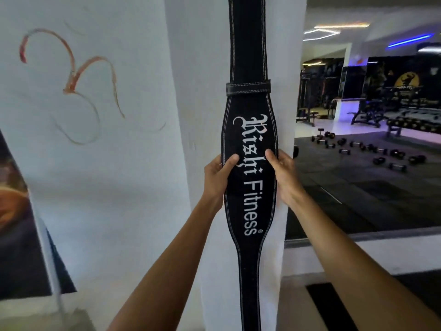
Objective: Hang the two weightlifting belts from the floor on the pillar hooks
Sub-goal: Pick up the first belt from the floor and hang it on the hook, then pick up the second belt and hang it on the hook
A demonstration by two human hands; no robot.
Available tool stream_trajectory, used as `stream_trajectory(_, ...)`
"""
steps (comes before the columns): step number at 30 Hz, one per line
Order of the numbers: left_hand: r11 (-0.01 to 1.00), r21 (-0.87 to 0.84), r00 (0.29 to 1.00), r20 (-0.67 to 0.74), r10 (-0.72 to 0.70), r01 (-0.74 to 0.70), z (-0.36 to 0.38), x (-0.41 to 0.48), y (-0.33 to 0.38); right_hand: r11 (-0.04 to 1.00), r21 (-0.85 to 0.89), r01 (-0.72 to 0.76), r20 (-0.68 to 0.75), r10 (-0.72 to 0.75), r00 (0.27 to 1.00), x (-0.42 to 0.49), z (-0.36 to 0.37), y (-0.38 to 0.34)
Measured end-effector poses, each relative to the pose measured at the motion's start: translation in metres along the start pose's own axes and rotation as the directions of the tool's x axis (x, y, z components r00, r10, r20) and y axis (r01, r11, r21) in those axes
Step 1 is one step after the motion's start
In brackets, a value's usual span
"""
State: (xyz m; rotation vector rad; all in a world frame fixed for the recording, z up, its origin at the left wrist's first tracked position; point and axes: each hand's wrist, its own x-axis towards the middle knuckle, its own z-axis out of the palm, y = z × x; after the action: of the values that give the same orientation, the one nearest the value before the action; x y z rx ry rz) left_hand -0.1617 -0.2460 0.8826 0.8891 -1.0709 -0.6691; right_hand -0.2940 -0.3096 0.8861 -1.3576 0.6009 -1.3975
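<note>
A black weightlifting belt (249, 130) with white stitching and white lettering hangs straight down against the white pillar (205, 91). Its top runs out of the frame, so the hook is hidden. My left hand (218, 174) grips the belt's left edge at its wide middle, thumb on the front. On the opposite edge, at the same height, my right hand (282, 174) holds it, thumb also on the front. No second belt is visible.
A white wall with an orange painted figure (71, 84) stands to the left. To the right, the gym floor holds several scattered dumbbells (367, 149) and benches and racks (367, 113) further back. A low white ledge (358, 249) runs behind the pillar.
</note>
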Motion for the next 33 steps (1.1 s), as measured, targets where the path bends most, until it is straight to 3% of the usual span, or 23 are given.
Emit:
stream_trajectory(4, 0.994, 0.074, 0.997, 0.002, -0.08, 0.079, -0.021, -0.01, -0.01, 0.998, -0.033, 0.057, -0.098, -0.06, 0.993, -0.004, 0.007, 0.025)
stream_trajectory(7, 0.946, 0.189, 0.964, -0.029, -0.264, 0.265, -0.068, -0.052, -0.046, 0.998, -0.066, -0.016, -0.291, -0.004, 0.957, -0.047, 0.015, 0.083)
stream_trajectory(9, 0.861, 0.264, 0.9, -0.079, -0.429, 0.434, -0.113, -0.097, -0.072, 0.98, -0.083, -0.18, -0.413, 0.13, 0.902, -0.098, 0.021, 0.134)
stream_trajectory(12, 0.733, 0.312, 0.791, -0.126, -0.599, 0.605, -0.187, -0.179, -0.106, 0.854, -0.107, -0.509, -0.634, 0.336, 0.696, -0.202, 0.037, 0.202)
stream_trajectory(13, 0.697, 0.311, 0.756, -0.135, -0.641, 0.646, -0.21, -0.207, -0.114, 0.803, -0.124, -0.583, -0.645, 0.382, 0.662, -0.237, 0.045, 0.221)
stream_trajectory(15, 0.61, 0.288, 0.667, -0.167, -0.726, 0.738, -0.25, -0.265, -0.13, 0.645, -0.176, -0.743, -0.523, 0.578, 0.626, -0.303, 0.07, 0.249)
stream_trajectory(17, 0.503, 0.279, 0.562, -0.2, -0.803, 0.818, -0.283, -0.321, -0.14, 0.463, -0.228, -0.857, -0.333, 0.79, 0.515, -0.359, 0.098, 0.27)
stream_trajectory(22, 0.29, 0.197, 0.336, -0.266, -0.904, 0.937, -0.338, -0.424, -0.176, 0.279, -0.395, -0.875, -0.096, 0.935, 0.341, -0.444, 0.136, 0.306)
stream_trajectory(27, 0.179, 0.021, 0.174, -0.353, -0.919, 0.984, -0.383, -0.508, -0.272, 0.13, -0.45, -0.884, -0.13, 0.969, 0.209, -0.51, 0.129, 0.404)
stream_trajectory(33, -0.039, -0.136, -0.091, -0.404, -0.91, 0.99, -0.442, -0.664, -0.506, 0.015, -0.526, -0.85, -0.107, 0.991, 0.084, -0.644, 0.07, 0.651)
